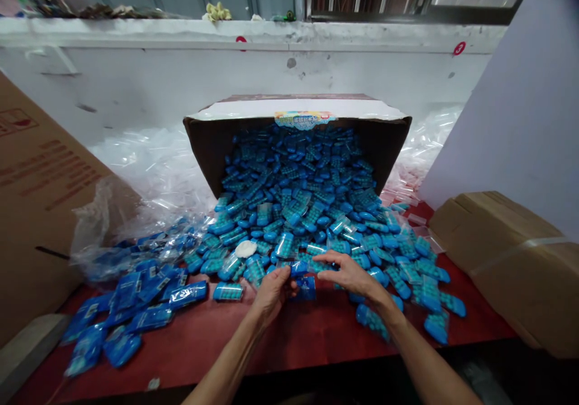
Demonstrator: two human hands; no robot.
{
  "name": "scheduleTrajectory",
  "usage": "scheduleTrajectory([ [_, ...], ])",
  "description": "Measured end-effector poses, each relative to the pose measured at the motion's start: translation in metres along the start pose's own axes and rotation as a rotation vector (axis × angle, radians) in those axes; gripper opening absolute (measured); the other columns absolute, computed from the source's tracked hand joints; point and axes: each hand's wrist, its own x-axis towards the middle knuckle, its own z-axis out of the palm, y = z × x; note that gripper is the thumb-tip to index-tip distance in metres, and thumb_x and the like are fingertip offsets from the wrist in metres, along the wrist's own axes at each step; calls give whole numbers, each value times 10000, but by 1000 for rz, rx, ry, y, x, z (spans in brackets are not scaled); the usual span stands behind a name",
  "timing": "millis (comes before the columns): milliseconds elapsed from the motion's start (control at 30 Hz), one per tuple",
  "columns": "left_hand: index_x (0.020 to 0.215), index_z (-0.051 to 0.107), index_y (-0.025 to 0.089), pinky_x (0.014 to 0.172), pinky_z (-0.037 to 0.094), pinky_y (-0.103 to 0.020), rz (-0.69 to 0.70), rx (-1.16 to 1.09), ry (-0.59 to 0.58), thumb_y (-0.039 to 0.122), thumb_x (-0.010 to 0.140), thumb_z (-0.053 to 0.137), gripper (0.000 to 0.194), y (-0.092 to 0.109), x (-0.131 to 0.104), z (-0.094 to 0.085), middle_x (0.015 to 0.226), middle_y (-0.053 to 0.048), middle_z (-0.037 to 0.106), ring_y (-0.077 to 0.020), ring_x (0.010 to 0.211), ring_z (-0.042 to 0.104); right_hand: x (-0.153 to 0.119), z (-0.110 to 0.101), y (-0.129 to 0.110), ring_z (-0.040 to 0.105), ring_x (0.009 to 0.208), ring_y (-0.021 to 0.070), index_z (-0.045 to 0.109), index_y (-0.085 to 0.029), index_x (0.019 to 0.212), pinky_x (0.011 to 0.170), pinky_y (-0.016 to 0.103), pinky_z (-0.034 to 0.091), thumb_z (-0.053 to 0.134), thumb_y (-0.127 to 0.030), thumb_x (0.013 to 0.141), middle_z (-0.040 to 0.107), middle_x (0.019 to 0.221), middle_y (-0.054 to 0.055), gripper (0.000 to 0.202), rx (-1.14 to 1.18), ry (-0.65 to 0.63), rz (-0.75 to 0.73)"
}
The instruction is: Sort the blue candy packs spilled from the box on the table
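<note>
My left hand (272,291) is closed, pinching a small blue plastic packet (298,267) between thumb and fingers in front of the pile. Just below it a flat blue printed pouch (306,288) shows; whether it is part of the held piece I cannot tell. My right hand (347,274) is to the right of the packet, fingers apart and curved, over the pile's front edge. Small clear containers with blue ends and turquoise balls inside (284,245) lie heaped behind both hands. One such container (227,291) lies apart, left of my left hand.
A cardboard box (393,131) on its side spills the containers onto the red table (271,360). Filled blue pouches (149,317) lie at left. Clear plastic pieces (158,164) flank the box. Cartons stand at left (40,182) and right (502,266). A white disc (245,249) rests on the pile.
</note>
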Motion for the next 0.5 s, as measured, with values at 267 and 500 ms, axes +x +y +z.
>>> scheduleTrajectory([
  [267,664,532,138,515,382,-239,2,2,31,405,582,677,314,1,0,1,514,-15,582,-116,485,509,-3,-1,-2,526,954,206,618,-217,1005,875,347,370,600,-294,681,584,1003,38,334,20,4,5],
  [500,659,527,145,520,378,-234,27,-10,-16,401,610,659,292,-2,0,-2,530,-12,583,-117,504,513,-5,-5,-5,523,967,213,623,-220,998,867,350,374,601,-274,669,598,1003,21,335,130,-55,38],
])
